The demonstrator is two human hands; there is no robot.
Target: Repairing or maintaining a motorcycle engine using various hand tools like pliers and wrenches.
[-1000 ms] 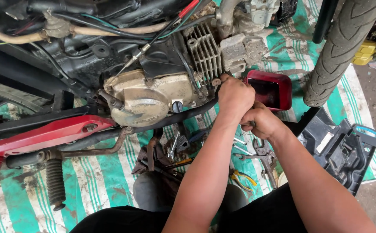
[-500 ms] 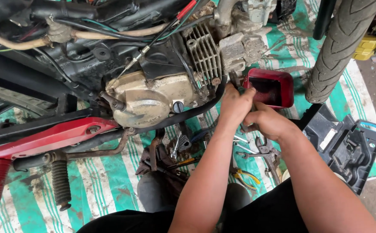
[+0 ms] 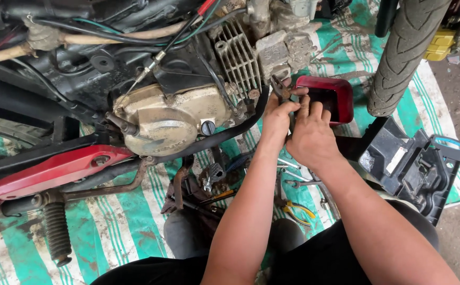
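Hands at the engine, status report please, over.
Left hand and right hand both closed on pliers at the finned cylinder. Red tray just behind the hands. Loose tools on the striped tarp below.

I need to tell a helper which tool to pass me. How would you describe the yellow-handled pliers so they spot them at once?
Start at the green and white striped tarp under the motorcycle engine. Among the loose tools between the person's forearms lie the pliers. They alone have yellow grips; the spanners nearby are bare grey metal.
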